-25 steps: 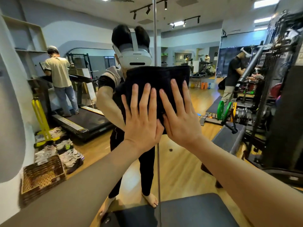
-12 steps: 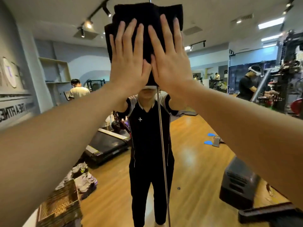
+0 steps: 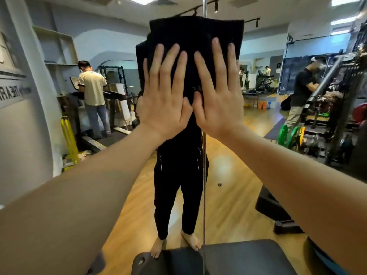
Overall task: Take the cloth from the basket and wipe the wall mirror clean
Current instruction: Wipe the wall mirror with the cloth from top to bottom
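I have the black cloth [image 3: 195, 36] out of the basket and pressed flat on the wall mirror [image 3: 228, 175] under my left hand [image 3: 163, 98] and right hand [image 3: 218, 96], fingers straight, side by side, so I judge wiping under way with much glass left.

The cloth [image 3: 195, 34] is pressed flat against the wall mirror [image 3: 228, 167], left hand [image 3: 164, 98] beside right hand [image 3: 219, 96], thumbs touching.

Both arms outstretched; left hand [image 3: 164, 100] and right hand [image 3: 218, 96] flat, fingers straight and spread, thumbs almost touching.
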Available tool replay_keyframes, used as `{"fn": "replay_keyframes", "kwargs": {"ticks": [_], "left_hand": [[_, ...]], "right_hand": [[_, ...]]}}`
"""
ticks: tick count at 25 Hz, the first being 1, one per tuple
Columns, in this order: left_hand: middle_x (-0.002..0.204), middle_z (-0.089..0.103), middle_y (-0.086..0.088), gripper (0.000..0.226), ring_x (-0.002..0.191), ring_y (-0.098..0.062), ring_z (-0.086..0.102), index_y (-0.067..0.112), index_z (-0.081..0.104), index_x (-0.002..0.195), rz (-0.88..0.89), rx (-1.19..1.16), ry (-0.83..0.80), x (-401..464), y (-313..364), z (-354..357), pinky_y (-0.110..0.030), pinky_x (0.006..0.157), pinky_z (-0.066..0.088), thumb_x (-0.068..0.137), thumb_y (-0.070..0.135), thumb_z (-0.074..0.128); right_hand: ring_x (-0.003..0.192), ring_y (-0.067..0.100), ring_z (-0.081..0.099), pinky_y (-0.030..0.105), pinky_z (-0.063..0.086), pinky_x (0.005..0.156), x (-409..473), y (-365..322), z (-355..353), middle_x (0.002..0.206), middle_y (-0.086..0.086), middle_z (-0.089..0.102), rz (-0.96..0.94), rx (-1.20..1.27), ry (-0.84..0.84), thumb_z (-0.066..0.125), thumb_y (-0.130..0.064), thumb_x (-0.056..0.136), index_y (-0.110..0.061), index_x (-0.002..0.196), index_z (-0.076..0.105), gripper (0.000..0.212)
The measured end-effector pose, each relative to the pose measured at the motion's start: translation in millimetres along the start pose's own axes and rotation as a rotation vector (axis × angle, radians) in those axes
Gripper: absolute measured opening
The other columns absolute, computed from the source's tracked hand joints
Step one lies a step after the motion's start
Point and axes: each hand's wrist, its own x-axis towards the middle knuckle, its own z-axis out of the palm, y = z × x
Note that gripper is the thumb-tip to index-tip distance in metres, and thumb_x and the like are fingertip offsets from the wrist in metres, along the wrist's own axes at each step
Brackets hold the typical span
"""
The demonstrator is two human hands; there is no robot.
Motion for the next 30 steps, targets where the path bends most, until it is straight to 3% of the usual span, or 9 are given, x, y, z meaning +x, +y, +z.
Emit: {"fn": "replay_keyframes", "kwargs": {"ticks": [7, 12, 18, 30], "left_hand": [[0.167, 0.025, -0.023, 0.082, 0.156, -0.045, 0.018, 0.0, 0.028, 0.16, 0.047, 0.046, -0.129, -81, 11, 5, -0.063, 0.126, 0.017, 0.097, 0.046, 0.055], [0.164, 0.035, -0.02, 0.082, 0.153, -0.042, 0.029, 0.002, 0.038, 0.157, 0.128, 0.205, -0.072, -82, -7, -7, -0.046, 0.128, -0.014, 0.092, 0.045, 0.061], [0.169, 0.02, -0.02, 0.078, 0.158, -0.041, 0.013, 0.002, 0.024, 0.162, 0.088, 0.101, -0.193, -107, -67, -31, -0.062, 0.124, 0.022, 0.099, 0.041, 0.05], [0.169, 0.019, -0.022, 0.083, 0.158, -0.042, 0.012, 0.0, 0.022, 0.162, 0.123, 0.168, -0.236, -168, -267, -121, -0.057, 0.128, 0.017, 0.097, 0.039, 0.057]], "right_hand": [[0.154, 0.057, 0.013, 0.066, 0.017, 0.125, -78, -21, 12, 0.166, 0.03, 0.023, 0.016, 0.002, -0.084, 0.048, -0.03, 0.095, -0.011, 0.16, 0.037, 0.069], [0.154, 0.058, 0.008, 0.067, 0.011, 0.126, -74, -45, 19, 0.168, 0.029, 0.018, 0.084, 0.011, -0.089, 0.046, -0.029, 0.095, -0.013, 0.163, 0.031, 0.071], [0.156, 0.055, 0.003, 0.067, 0.009, 0.126, -61, -110, 40, 0.171, 0.026, 0.011, 0.102, 0.01, -0.159, 0.042, -0.033, 0.101, -0.015, 0.165, 0.025, 0.069], [0.156, 0.054, 0.001, 0.062, 0.0, 0.128, -5, -318, 118, 0.172, 0.023, 0.009, 0.165, 0.053, -0.162, 0.043, -0.035, 0.098, -0.018, 0.166, 0.022, 0.074]]}}
